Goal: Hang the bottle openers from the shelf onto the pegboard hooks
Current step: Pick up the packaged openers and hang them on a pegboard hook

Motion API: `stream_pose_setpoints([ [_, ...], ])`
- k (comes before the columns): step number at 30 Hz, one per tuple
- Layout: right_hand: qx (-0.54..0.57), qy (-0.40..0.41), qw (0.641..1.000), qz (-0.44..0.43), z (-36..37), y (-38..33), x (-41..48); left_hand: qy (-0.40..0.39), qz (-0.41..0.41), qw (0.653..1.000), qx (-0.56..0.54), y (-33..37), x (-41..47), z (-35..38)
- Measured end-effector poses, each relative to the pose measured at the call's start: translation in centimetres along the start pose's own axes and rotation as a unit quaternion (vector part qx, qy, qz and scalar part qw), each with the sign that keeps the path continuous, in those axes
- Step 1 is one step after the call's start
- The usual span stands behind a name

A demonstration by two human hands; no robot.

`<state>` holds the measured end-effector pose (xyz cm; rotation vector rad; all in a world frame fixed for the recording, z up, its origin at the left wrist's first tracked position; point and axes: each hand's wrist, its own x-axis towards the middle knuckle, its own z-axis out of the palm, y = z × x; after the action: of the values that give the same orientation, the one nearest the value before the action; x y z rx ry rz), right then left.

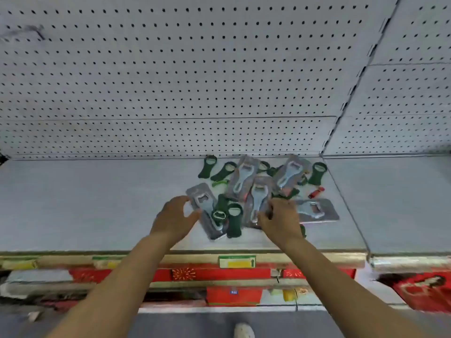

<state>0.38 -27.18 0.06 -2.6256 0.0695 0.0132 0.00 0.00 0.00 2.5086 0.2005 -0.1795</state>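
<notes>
A heap of bottle openers (258,189) lies on the grey shelf (97,203), toward the back right: several silver ones in clear packs and several loose dark green ones. My left hand (174,219) touches the left edge of the nearest silver pack (203,206), fingers loosely bent. The fingers of my right hand (280,220) curl round the lower end of another silver pack (258,201) in the middle of the heap. The white pegboard (170,69) rises behind the shelf; I see no hooks on it.
A small red object (316,192) lies at the right of the heap. A vertical divider (346,98) splits the pegboard from a second panel on the right. Price labels (237,261) line the shelf's front edge, with red boxes (231,295) on the shelves below.
</notes>
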Motion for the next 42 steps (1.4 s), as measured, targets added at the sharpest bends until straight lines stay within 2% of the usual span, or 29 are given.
stream_pose_setpoints([
  [4,-0.005,0.011,0.994,0.112,1.5,-0.7,2.5,0.020,0.002,1.000,-0.022,-0.3,2.8,1.0],
  [8,-0.018,0.015,0.991,0.131,1.9,-1.1,3.6,0.024,0.013,1.000,-0.008,0.2,4.7,1.0],
  [12,-0.085,-0.036,0.986,0.139,2.2,-1.1,4.1,0.000,0.039,0.999,0.018,-0.4,6.6,0.8],
  [16,-0.075,-0.070,0.980,0.170,2.1,-1.5,4.1,-0.039,0.027,0.999,0.005,-1.3,7.8,-0.1],
  [19,-0.048,-0.044,0.979,0.193,2.6,-1.4,4.3,-0.060,0.009,0.998,0.020,-2.2,8.7,-0.6],
  [24,0.009,0.017,0.977,0.212,3.0,-2.2,4.3,-0.058,-0.046,0.997,0.018,-4.0,8.7,-1.8],
  [27,0.080,0.078,0.976,0.189,2.7,-3.1,3.8,-0.052,-0.084,0.994,0.047,-5.0,8.4,-2.2],
  [30,0.186,0.116,0.957,0.190,1.8,-3.9,3.2,-0.063,-0.120,0.986,0.097,-5.5,8.3,-2.7],
  [33,0.233,0.130,0.946,0.183,0.8,-4.5,2.7,-0.076,-0.181,0.976,0.099,-5.8,8.3,-3.0],
  [37,0.243,0.105,0.953,0.149,0.7,-5.3,1.7,-0.058,-0.271,0.959,0.052,-6.1,7.7,-3.4],
  [42,0.276,-0.008,0.954,0.118,1.3,-6.7,1.0,0.008,-0.296,0.954,0.039,-5.6,5.0,-3.6],
])
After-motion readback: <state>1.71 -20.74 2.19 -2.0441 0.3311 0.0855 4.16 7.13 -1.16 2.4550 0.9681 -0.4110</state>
